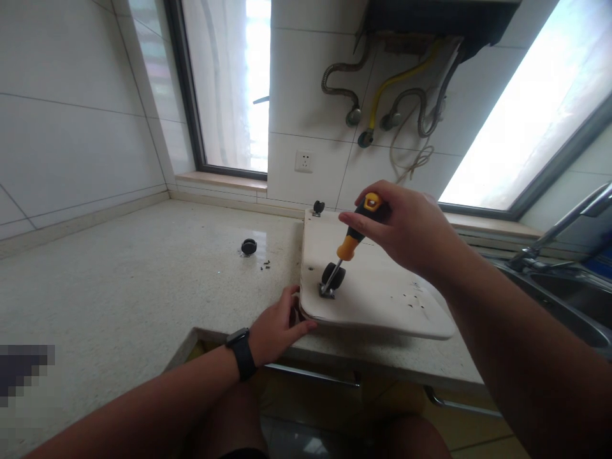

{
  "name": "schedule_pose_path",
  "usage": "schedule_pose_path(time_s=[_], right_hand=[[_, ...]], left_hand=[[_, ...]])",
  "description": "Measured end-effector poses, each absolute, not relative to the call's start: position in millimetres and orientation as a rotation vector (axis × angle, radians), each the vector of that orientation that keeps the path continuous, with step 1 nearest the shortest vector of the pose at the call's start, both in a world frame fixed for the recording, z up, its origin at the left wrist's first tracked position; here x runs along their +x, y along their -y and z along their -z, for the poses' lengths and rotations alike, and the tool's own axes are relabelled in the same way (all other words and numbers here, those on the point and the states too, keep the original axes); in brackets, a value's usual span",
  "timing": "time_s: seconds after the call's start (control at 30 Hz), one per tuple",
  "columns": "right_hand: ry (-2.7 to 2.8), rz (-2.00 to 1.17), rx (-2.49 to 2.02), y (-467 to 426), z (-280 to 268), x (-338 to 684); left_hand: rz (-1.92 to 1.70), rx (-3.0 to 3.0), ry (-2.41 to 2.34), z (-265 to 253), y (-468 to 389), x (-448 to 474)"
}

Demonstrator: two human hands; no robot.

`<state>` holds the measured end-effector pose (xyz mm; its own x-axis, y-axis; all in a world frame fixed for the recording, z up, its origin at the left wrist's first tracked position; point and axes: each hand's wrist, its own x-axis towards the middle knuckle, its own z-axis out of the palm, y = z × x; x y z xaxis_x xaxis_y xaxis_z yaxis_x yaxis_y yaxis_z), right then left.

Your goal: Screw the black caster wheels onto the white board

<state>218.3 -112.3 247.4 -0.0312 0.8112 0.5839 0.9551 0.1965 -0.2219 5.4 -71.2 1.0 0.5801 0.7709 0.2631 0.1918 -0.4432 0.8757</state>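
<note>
My right hand (389, 220) grips a yellow and black screwdriver (356, 231), tilted, with its tip down at the metal plate of a black caster wheel (333, 275). That caster sits at the near left corner of a white board (373, 299) with rounded corners. My left hand (280, 325), below a black watch, is closed around the board's near left edge, thumb on the rim. A second caster (318, 207) stands at the board's far left corner. Several holes show near the board's right side, with no wheel over them.
A loose caster (248, 247) and several small screws (266, 264) lie on the speckled counter (143, 287) left of the board. A steel sink (568, 299) with a tap is at the right. Hoses (382, 89) hang on the tiled wall. Drawer handles (315, 375) run below the counter's front edge.
</note>
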Motion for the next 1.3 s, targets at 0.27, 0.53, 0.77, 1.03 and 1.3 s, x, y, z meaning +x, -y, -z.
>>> schedule_pose_path(time_s=[0.27,0.53,0.77,1.03,1.3], right_hand=[[2.094,-0.159,-1.367,111,-249,238],[1.902,0.074,-1.462,109,-246,223],[1.882,0.22,-1.55,113,-248,221],[2.067,-0.145,-1.251,109,-248,235],[1.823,0.275,-1.482,106,-245,223]], left_hand=[[-0.819,1.95,-0.808,-2,72,3],[-0.838,1.936,-0.757,-5,72,6],[-0.828,1.946,-0.782,-4,72,5],[-0.842,1.953,-0.768,-2,71,5],[-0.832,1.952,-0.764,-2,71,5]])
